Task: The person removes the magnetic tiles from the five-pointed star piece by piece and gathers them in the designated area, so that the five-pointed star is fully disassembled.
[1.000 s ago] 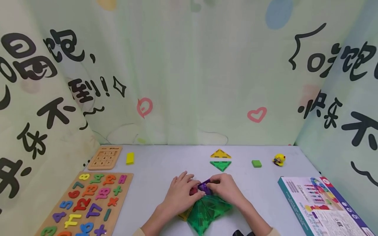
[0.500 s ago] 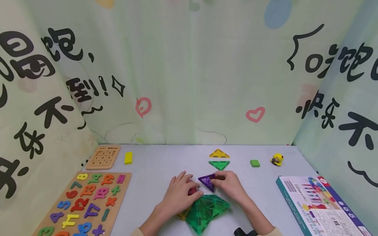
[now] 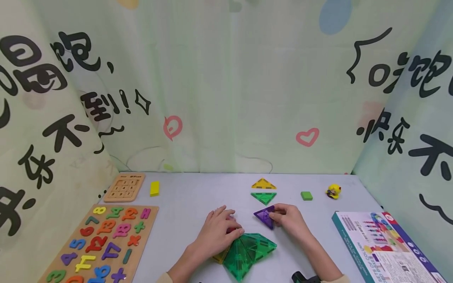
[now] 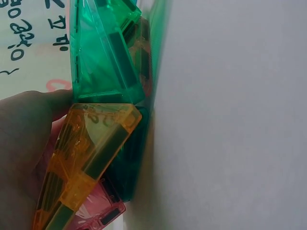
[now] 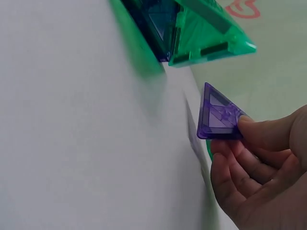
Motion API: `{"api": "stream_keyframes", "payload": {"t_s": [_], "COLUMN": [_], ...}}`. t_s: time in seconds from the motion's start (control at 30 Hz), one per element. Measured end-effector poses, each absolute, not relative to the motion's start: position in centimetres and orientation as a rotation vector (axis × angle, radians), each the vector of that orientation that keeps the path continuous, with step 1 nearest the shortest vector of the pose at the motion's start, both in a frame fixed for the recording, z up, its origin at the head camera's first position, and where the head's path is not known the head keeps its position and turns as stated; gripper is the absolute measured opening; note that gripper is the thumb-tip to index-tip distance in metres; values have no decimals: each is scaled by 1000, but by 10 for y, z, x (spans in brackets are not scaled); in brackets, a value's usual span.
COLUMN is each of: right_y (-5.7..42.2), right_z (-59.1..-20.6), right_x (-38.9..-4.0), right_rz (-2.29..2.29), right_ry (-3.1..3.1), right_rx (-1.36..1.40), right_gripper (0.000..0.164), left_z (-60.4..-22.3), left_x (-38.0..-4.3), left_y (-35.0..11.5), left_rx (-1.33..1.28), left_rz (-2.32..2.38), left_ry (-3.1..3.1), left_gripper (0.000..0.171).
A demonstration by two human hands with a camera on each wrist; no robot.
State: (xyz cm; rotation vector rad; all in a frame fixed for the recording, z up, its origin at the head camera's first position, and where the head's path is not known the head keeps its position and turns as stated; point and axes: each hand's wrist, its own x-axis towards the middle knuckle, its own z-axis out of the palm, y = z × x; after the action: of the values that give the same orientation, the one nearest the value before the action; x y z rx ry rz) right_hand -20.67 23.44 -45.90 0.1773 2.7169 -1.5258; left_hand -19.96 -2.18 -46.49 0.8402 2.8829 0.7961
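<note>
A build of see-through magnetic tiles [image 3: 247,253] stands at the table's near middle, mostly green. My left hand [image 3: 216,232] holds its left side, thumb against the tiles and the other fingers stretched out behind. The left wrist view shows an orange tile [image 4: 91,148] under a green tile [image 4: 100,62], with a pink tile [image 4: 98,211] below. Part of the build is hidden by that hand. To the right, apart from the build, my right hand [image 3: 293,221] pinches a purple triangular magnetic tile [image 3: 265,217] between thumb and fingers.
A yellow triangle tile [image 3: 263,184] and a green triangle tile [image 3: 263,197] lie farther back. Left is a number board [image 3: 148,220]; a box [image 3: 385,243] lies right. A green block [image 3: 306,195], duck figure [image 3: 334,191] and yellow block [image 3: 154,188] sit near the back.
My right hand has drawn the purple tile away from the build, out to the right. The left hand stays on the build.
</note>
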Motion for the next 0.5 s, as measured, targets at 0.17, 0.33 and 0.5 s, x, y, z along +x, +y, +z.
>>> {"api": "stream_keyframes", "payload": {"t_s": [0.17,0.33,0.5], "right_y": [241,243,242], "right_z": [-461,-464,-465], "right_x": [-207,-208,-212], "right_rz": [-1535,-1554,-1529], "right_ry": [2706,2694,2732], "right_rx": [222,274,303], "right_gripper": [36,32,28], "left_z": [-466,-467,-467], "left_x": [-200,-200,-198], "left_y": [-22,-21,-21], "left_rx": [853,861,840], "left_rz": [795,793,793], "left_ry": [2890,2893,2889], "left_gripper": [28,29,28]}}
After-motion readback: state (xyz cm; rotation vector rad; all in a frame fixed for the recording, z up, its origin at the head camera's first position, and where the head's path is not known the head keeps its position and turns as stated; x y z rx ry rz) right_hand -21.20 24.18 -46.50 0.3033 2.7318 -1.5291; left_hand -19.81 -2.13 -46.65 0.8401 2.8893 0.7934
